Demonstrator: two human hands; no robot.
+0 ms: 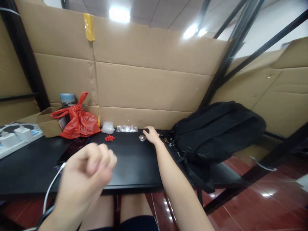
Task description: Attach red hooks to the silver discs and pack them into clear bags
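My left hand (90, 165) is raised over the near left part of the black table (134, 163), closed in a fist and slightly blurred. Whatever its curled fingers may hold is hidden. Stretched out to the far side, my right hand (152, 134) is open, its fingers apart and bent downward. Just left of it sits a small round silvery object (142, 138); I cannot tell whether the fingers touch it. A little pile of small red pieces (110, 138) lies further left. Behind that pile are a stack of clear plastic bags (108, 127) and a clear packet (127, 129) with small items.
A black backpack (218, 131) fills the table's right end. To the left are a knotted red plastic bag (80, 120), an open cardboard box (48, 123), a dark phone (72, 150) with a white cable, and a power strip (12, 147) with chargers. Cardboard panels (144, 86) wall the back.
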